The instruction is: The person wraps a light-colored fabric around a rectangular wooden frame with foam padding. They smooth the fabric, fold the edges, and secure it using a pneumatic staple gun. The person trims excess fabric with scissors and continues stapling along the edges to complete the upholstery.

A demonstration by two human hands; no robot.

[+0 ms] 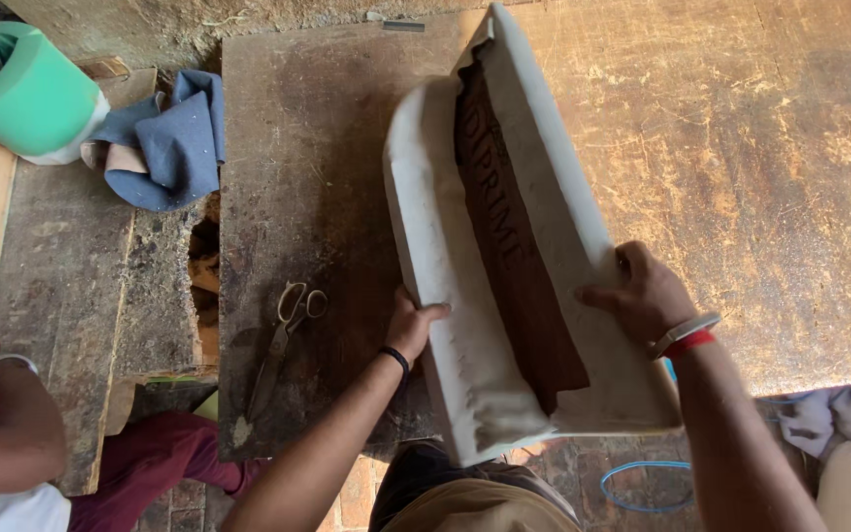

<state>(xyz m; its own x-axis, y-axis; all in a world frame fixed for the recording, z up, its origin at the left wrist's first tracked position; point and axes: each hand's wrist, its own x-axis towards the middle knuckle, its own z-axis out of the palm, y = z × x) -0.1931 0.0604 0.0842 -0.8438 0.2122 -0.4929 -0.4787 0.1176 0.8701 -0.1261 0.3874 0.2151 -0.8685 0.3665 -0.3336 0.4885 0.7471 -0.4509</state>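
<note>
Rough, scratched wooden bench (741, 148) fills the right side of the view, with a darker board (297, 197) butted up against it on the left, all pretty stained and gouged.

Left hand (411, 330) is on the left wall of a long white mould (425, 236), thumb hooked over the rim and fingers tucked under where I can't see them. Black band on that wrist. Right hand (647, 296) sits flat on the right wall, fingers spread and pressing down, with a white and a red bangle at the wrist. So neither is pinching anything, just bracing the sides. Inside the mould lies a long brown slab (514, 246) with raised lettering, running its length.

The mould lies at an angle across the seam between board and bench, its near end hanging past the front edge toward the person's lap.

Scissors (283, 340) lie on the board just left of the left hand, apart from the mould. Further back left there's a blue cloth (174, 143) and a green tub (27, 94) with tools in it. Another person's arm (7, 433) shows at the bottom left corner.

Plenty of bare bench to the right and behind the mould; the left side is tighter, with a broken gap (204, 266) at the board's edge.
</note>
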